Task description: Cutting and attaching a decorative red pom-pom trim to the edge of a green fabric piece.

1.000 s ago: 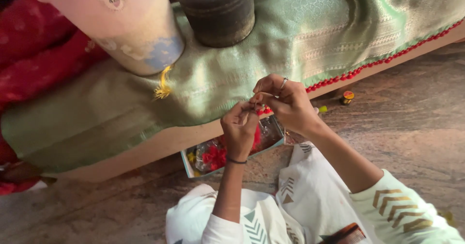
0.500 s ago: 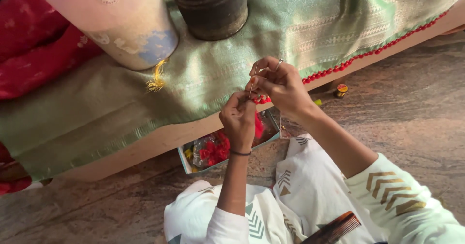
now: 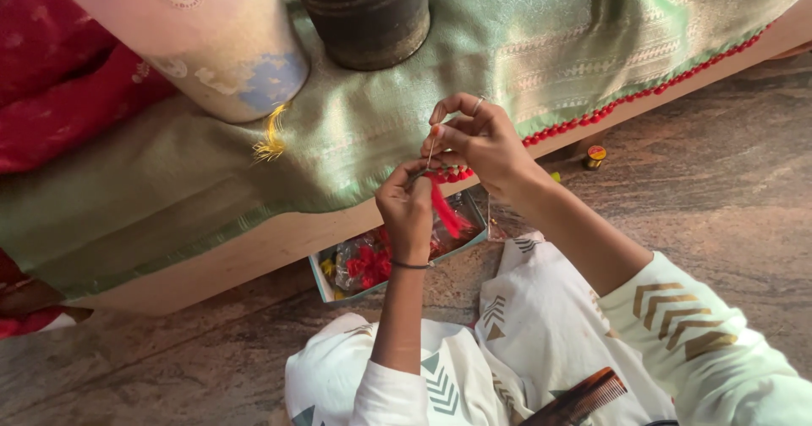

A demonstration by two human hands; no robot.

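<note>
**Head view: two hands on a red tassel at the cloth's edge**

Head camera shows the left hand point(image 3: 408, 208) closed in a pinch on a small red tassel point(image 3: 443, 209), whose loose red strands hang down just below the fingers. Just above it, the right hand point(image 3: 480, 142) has thumb and forefinger pressed together on a fine thread point(image 3: 430, 152) that runs down to the tassel; whether a needle is there I cannot tell.

The tassel sits at the hem of the green cloth point(image 3: 364, 142), at the end of a row of red beads point(image 3: 634, 98) going away to the right of the grip. I judge the tassel very light, soft and easy to fray, so it is best held at its bound top, not by the strands. The thread looks thin and slippery and needs a tight pinch.

Below the hands lies an open box point(image 3: 326, 278) with red pieces. Far right, on the floor, stands a small spool point(image 3: 595, 156).
</note>
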